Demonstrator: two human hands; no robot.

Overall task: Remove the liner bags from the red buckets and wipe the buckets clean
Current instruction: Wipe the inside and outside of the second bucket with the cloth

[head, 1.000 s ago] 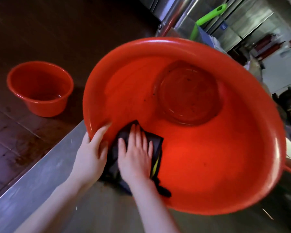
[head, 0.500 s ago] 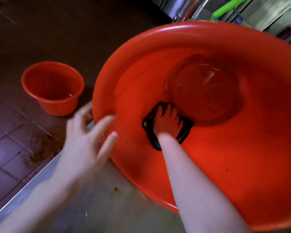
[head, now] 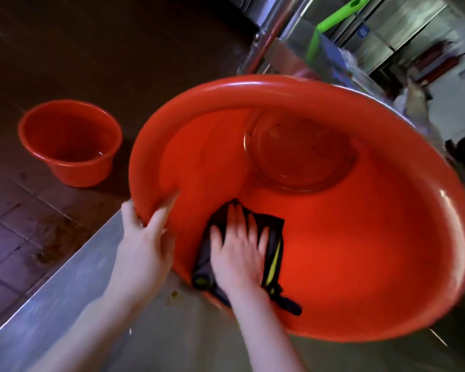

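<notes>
Fingers of left hand [head: 145, 242] mostly hidden behind rim of large red bucket [head: 226, 88]; dark cloth [head: 273, 237] partly covered by right hand [head: 236, 253]; green handle [head: 336, 16] cut at top edge; background clutter [head: 414, 98] blurred, possibly bags.

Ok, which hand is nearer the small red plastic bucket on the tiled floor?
Left. The left hand grips the large red bucket's rim toward the small red bucket; the right hand presses a dark cloth inside, farther off.

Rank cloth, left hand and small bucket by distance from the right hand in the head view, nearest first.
1. cloth: directly under the right hand, pressed flat on the big bucket inner wall.
2. left hand: just to the left, holding the big bucket's rim.
3. small bucket: down on the floor, far left.
</notes>
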